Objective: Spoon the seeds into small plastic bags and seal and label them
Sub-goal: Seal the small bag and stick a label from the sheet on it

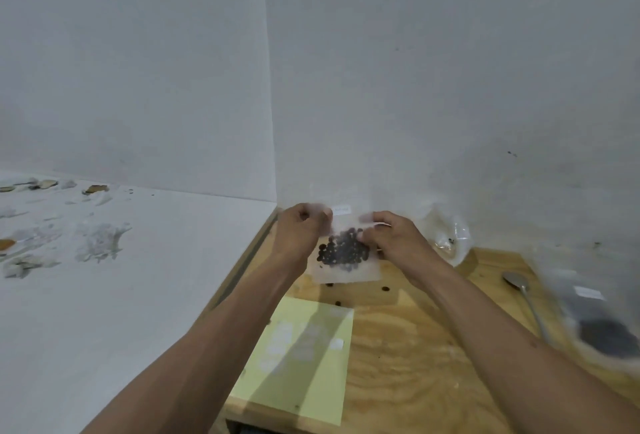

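I hold a small clear plastic bag point(346, 272) upright above the wooden table point(408, 357), and dark round seeds point(343, 252) fill its lower half. My left hand point(299, 231) pinches the bag's top left edge. My right hand point(394, 238) pinches the top right edge. A small white label point(341, 210) shows at the bag's top. A metal spoon point(526, 298) lies on the table to the right. A yellow sheet point(304, 357) carrying white stickers lies below the bag. The picture is blurred by motion.
A large clear bag with dark seeds point(602, 326) lies at the right edge. Another crumpled clear bag point(446, 236) leans on the wall. A few loose seeds point(384, 290) dot the table. A white surface point(121, 278) with scraps lies on the left.
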### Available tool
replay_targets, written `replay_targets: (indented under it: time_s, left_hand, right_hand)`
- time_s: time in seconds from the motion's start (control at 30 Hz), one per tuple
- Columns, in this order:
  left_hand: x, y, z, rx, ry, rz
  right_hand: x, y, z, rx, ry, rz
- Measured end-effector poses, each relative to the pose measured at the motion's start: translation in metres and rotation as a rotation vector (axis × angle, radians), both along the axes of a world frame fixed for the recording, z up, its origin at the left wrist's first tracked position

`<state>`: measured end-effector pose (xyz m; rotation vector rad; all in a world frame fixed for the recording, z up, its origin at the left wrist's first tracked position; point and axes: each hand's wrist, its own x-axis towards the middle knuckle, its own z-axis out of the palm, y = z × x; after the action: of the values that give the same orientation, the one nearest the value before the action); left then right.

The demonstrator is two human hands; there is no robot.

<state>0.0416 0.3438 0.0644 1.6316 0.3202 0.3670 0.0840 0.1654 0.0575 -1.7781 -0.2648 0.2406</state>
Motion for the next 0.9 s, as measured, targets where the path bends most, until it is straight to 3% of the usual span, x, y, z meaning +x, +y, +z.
replay_targets:
  time_s: [0.1,0.2,0.43,0.6,0.77,0.9]
  left_hand:
    - [0.013,-0.047,-0.003,0.214,0.079,-0.165]
    - [0.017,-0.123,-0.002,0.253,0.054,-0.401]
    - [0.014,-0.284,-0.014,0.439,0.012,-0.686]
    - [0.011,-0.348,-0.046,0.516,0.098,-0.741]
    - [0.023,-0.372,-0.073,0.637,0.219,-0.768]
    - [0.027,-0.374,-0.07,0.616,0.231,-0.754]
  right_hand:
    - [-0.001,-0.059,0.007,0.026,-0.012,-0.19]
    - [-0.016,-0.14,0.011,-0.041,-0.052,-0.388]
    - [-0.061,-0.287,-0.008,-0.286,-0.069,-0.731]
    - [-0.081,-0.332,-0.032,-0.481,-0.017,-0.746]
    - [-0.078,-0.336,-0.056,-0.533,0.049,-0.745]
    - [-0.073,-0.337,-0.06,-0.553,0.056,-0.719]
